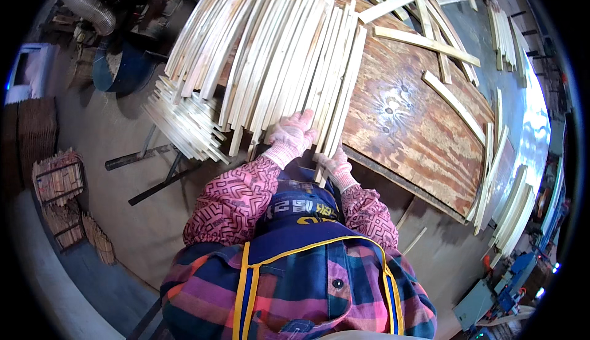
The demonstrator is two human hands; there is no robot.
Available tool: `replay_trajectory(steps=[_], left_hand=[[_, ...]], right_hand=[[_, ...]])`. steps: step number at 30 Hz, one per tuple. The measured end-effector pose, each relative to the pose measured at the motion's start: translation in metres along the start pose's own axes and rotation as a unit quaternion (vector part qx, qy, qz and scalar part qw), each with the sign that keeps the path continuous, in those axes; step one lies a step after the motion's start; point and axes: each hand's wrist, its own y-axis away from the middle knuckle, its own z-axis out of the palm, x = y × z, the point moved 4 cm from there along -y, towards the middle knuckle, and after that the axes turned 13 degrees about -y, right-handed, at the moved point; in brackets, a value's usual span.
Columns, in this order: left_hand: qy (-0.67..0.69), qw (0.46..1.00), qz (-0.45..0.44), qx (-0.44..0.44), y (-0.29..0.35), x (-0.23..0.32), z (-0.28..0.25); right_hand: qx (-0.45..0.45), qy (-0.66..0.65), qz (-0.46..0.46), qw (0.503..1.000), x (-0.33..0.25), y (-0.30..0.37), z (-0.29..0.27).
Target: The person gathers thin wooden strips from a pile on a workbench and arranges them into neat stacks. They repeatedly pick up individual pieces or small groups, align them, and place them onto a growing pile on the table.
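Note:
A row of pale wooden strips [276, 57] lies side by side on a brown plywood board [424, 131], their near ends toward me. My left hand [292, 133], in a pale pink knit glove, rests on the near ends of the middle strips, its fingers laid out over them. At the right edge of the row my right hand [336, 165], gloved alike, is closed around the near ends of a few strips. Those strips [335, 119] reach a little past the others toward me. Part of the right hand's fingers is hidden behind the wood.
Loose strips [424, 39] lie crossed at the board's far right. A lower stack of strips [184, 122] stands left of the row, near dark metal legs [144, 156]. Tied bundles [58, 180] sit on the floor at left. A blue machine [501, 291] stands lower right.

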Motion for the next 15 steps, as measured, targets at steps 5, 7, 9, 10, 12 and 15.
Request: replay_trajectory(steps=[5,7,9,10,12,15], left_hand=[[0.081,0.935,-0.075,0.337,-0.030,-0.107,-0.015],[-0.016,0.963,-0.218,0.158,-0.053,-0.172,-0.010],[-0.007,0.961,-0.266,0.081,-0.077,-0.209,-0.007],[0.030,0.960,-0.270,0.076,-0.091,-0.230,0.000],[0.092,0.957,-0.269,0.052,-0.120,-0.238,0.006],[0.149,0.957,-0.247,0.021,-0.132,-0.221,-0.008]], right_hand=[[0.073,-0.083,-0.044,0.993,0.013,0.015,-0.030],[0.066,-0.061,-0.032,0.995,-0.031,0.035,-0.016],[0.077,-0.019,-0.031,0.996,-0.063,0.036,0.001],[0.054,-0.040,0.000,0.998,-0.086,0.037,0.015],[0.043,0.076,-0.030,0.996,-0.092,0.013,0.037],[-0.068,0.240,0.147,0.957,-0.162,-0.004,0.085]])
